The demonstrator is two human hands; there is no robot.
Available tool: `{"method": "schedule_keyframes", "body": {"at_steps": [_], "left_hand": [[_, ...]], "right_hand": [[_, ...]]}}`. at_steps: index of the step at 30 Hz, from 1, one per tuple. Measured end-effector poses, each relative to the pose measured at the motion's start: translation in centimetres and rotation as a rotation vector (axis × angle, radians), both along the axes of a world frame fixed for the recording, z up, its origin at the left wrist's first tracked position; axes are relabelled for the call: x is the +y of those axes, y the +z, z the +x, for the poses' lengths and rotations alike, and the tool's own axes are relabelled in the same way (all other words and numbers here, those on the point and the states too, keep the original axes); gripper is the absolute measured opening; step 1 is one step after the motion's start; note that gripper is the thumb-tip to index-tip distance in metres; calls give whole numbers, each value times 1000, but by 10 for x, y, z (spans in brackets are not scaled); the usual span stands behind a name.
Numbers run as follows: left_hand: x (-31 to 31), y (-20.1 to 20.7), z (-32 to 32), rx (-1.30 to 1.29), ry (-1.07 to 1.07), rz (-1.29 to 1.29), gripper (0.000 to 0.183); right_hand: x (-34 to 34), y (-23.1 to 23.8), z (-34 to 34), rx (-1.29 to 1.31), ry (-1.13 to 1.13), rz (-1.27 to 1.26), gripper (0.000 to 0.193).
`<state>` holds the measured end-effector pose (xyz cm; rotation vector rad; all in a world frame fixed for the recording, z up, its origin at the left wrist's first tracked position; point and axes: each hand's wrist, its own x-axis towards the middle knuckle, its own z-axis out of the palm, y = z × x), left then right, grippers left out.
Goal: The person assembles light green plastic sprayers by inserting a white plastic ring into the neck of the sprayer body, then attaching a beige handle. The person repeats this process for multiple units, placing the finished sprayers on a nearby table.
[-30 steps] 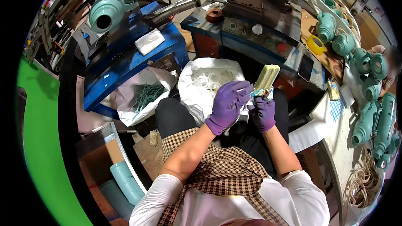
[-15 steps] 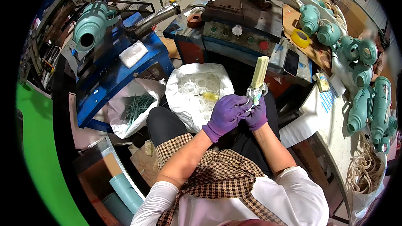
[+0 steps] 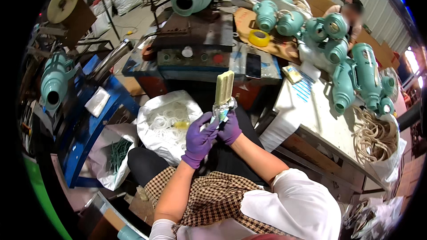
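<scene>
Just to the right of the ring sack (image 3: pixel 143 127), as I look down, I hold an ice pop (image 3: pixel 224 88) with its bare end pointing up and away from me. As far as I can judge, it is partly out of its wrapper (image 3: pixel 219 112): the upper stretch is uncovered, while the lower end remains inside the crumpled, shiny film. I see no stick, since the film and my fingers cover that end. The top edge looks slightly uneven, but I cannot tell whether any has been bitten off.

The ice pop is pale yellow-green, long and blocky, with ridges running along its length. The wrapper around its base is silvery, with patches of blue and green.

My right hand (image 3: pixel 231 129), gloved in purple, is closed around the wrapped end and bears the ice pop. My left hand (image 3: pixel 199 138), gloved the same, is nearer the ring sack; its fingers are bent in against the wrapper, though I cannot tell whether they grip it or only rest there.

Inside the ring sack lie many pale rings (image 3: pixel 164 119) and one yellowish thing (image 3: pixel 181 125). A sack of green strips (image 3: pixel 101 154) stands to its left. Well to its right is a white desk (image 3: pixel 313 126) with green jugs (image 3: pixel 343 84) on it.
</scene>
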<state>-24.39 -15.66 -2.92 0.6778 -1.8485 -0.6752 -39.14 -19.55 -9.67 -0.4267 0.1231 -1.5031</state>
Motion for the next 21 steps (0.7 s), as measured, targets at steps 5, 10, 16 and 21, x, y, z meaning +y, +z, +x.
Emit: {"method": "schedule_keyframes", "body": {"at_steps": [5, 10, 16, 21], "left_hand": [[3, -7, 2, 64, 14, 75, 40], [-1, -16, 3, 222, -152, 236, 41], [-1, -15, 5, 333, -94, 348, 42], [-4, -16, 9, 585, 122, 534, 44]], "right_hand": [[0, 6, -5, 1298, -661, -376, 29], [0, 9, -10, 1661, -940, -643, 34], [4, 15, -11, 1508, -691, -519, 39], [1, 26, -7, 1520, -797, -548, 33]]}}
